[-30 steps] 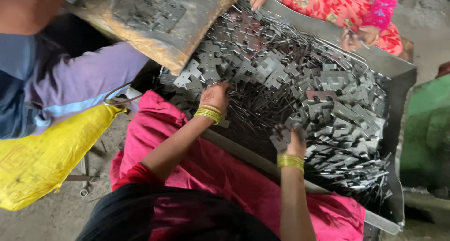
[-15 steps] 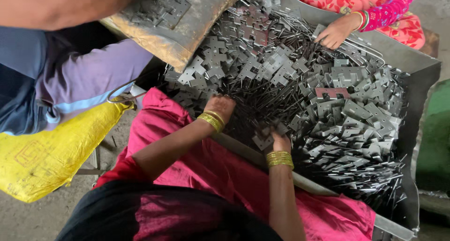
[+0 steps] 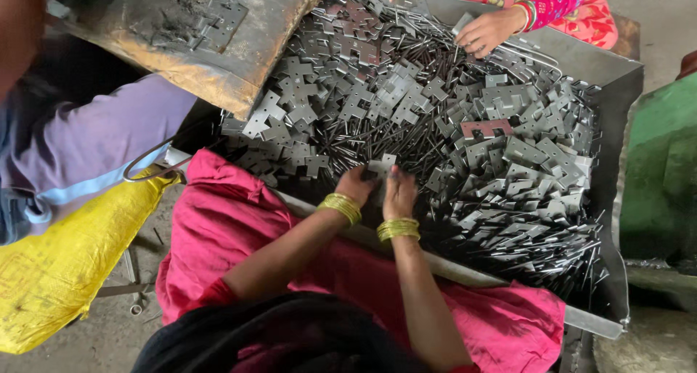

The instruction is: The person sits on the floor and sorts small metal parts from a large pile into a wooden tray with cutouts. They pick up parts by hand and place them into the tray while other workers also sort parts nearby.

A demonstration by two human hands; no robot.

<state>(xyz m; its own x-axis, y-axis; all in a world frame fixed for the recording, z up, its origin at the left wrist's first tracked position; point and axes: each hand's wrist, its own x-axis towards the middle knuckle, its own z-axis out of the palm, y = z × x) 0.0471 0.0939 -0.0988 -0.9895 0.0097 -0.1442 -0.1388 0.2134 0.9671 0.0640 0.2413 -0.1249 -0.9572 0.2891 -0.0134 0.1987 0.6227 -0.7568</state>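
Left hand (image 3: pixel 357 186) and right hand (image 3: pixel 398 193) meet at the near edge of the metal tray (image 3: pixel 617 79), fingers curled together round one flat grey plate (image 3: pixel 382 164); the plate sits upright between them, long axis roughly vertical in view; likely stiff, light, sharp-edged; best pinched by its flat faces; loose pins (image 3: pixel 377 137) lie underneath.

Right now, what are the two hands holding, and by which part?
Both the left hand and right hand meet on one flat metal plate, gripping its lower edge; fingertip detail unclear.
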